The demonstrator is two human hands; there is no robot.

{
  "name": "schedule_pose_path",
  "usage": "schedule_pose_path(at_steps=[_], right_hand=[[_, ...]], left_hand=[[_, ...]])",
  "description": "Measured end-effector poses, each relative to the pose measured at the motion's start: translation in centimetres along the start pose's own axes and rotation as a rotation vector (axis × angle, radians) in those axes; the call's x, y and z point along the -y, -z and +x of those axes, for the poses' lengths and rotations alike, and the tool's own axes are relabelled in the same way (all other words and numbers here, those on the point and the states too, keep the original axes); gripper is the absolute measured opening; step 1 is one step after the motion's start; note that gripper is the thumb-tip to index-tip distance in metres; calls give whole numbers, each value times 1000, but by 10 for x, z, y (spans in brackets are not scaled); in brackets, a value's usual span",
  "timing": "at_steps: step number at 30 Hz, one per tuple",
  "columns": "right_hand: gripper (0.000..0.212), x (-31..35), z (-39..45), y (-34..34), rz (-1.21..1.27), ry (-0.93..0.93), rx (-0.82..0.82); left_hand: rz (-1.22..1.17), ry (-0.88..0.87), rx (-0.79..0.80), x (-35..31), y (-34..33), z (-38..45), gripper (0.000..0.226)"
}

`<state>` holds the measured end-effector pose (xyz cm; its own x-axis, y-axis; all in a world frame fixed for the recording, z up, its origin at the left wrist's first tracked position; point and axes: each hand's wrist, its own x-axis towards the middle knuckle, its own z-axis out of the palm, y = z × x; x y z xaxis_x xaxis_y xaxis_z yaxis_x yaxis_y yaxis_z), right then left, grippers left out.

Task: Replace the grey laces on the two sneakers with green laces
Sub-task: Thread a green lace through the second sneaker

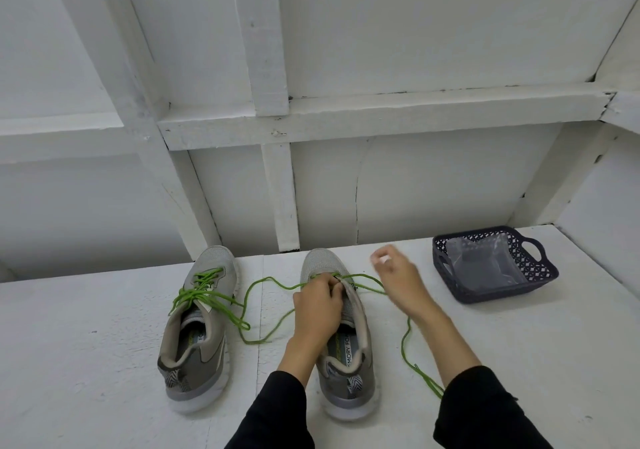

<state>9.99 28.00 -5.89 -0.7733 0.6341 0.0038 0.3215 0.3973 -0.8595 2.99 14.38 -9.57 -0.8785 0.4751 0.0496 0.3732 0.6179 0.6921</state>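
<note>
Right sneaker [343, 338] sits left of the basket [491, 265]. Our left hand [318, 306] has its fingers curled, gripping the tongue; right hand [398, 275] hovers, fingers loosely spread. We judge: hold the tongue steady, thread the green lace [263, 310] evenly.

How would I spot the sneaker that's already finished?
On the white bench stand two grey sneakers. The finished sneaker is the left one, away from the basket. Its green lace is fully threaded and no hands touch it.
</note>
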Motion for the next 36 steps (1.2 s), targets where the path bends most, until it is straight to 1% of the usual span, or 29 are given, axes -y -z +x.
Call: schedule_pose_path(at_steps=[1, 2, 3, 5, 7, 8, 11, 12, 13, 14, 15, 16, 17, 18, 19, 20, 21, 24, 26, 27, 28, 30, 31, 32, 33, 35, 36], right_hand=[[11, -9, -2, -9, -142, 7, 107], [12, -16, -4, -18, -228, 5, 190], [16, -18, -5, -23, -263, 7, 230], [24, -13, -6, -25, -193, 26, 216], [26, 3, -6, -19, 36, 7, 157], [27, 10, -6, -15, 229, -31, 126], [28, 26, -9, 10, 969, -103, 37], [29, 27, -9, 18, 1100, -112, -24], [29, 28, -10, 24, 1128, -124, -89], [30, 26, -10, 28, 1045, -131, -147], [27, 23, -9, 28, 868, -134, -166], [23, 18, -9, 24, 623, -131, -145], [18, 13, -10, 19, 358, -106, -74], [18, 4, -11, 12, 118, -61, 32], [18, -3, -13, 4, -61, -11, 145], [18, -9, -15, -3, -166, 21, 218], [16, -11, -18, -9, -201, 27, 244], [20, -13, -19, -17, -180, 12, 178], [22, -9, -19, -19, 15, -29, 125], [23, -5, -19, -17, 174, -64, 93], [24, -1, -19, -14, 365, -92, 65], [28, 5, -20, -7, 755, -131, 50], [30, 7, -22, -3, 845, -144, 35], [30, 7, -22, 0, 798, -150, 0], [29, 5, -23, 3, 638, -131, -34], [22, -2, -25, 6, 186, -55, -39], [21, -6, -26, 6, 9, -7, 12]], left_hand=[[-6, 12, 4, -1, 1, 0, 15], [-10, 22, 7, -2, 2, 0, 16], [-14, 32, 11, -3, 3, -1, 16], [-20, 46, 19, -5, 6, -3, 15], [-16, 57, 19, -5, 7, -4, 15], [-22, 65, 14, -5, 7, -4, 16], [-56, 97, 7, -5, 8, -5, 19], [-64, 103, 4, -5, 8, -5, 19], [-68, 110, 4, -6, 7, -5, 19], [-71, 114, -1, -7, 7, -5, 19], [-80, 125, -2, -8, 7, -5, 19], [-102, 140, -8, -8, 8, -5, 19], [-139, 162, -21, -7, 9, -6, 18], [-185, 186, -38, -6, 11, -7, 17], [-221, 212, -52, -4, 13, -8, 14], [-235, 230, -55, -2, 14, -11, 12], [-232, 238, -45, 1, 15, -17, 21], [-230, 227, -51, 7, 20, -35, 61], [-152, 208, -50, 12, 19, -42, 78], [-150, 220, -35, 13, 18, -44, 80], [-191, 244, -17, 12, 18, -45, 78], [-326, 289, 13, 8, 17, -47, 60], [-370, 298, 13, 7, 17, -48, 49], [-387, 307, 7, 6, 17, -49, 41], [-385, 314, -6, 5, 16, -50, 35], [-356, 302, -38, 6, 16, -50, 24], [-353, 282, -53, 6, 16, -51, 21]])
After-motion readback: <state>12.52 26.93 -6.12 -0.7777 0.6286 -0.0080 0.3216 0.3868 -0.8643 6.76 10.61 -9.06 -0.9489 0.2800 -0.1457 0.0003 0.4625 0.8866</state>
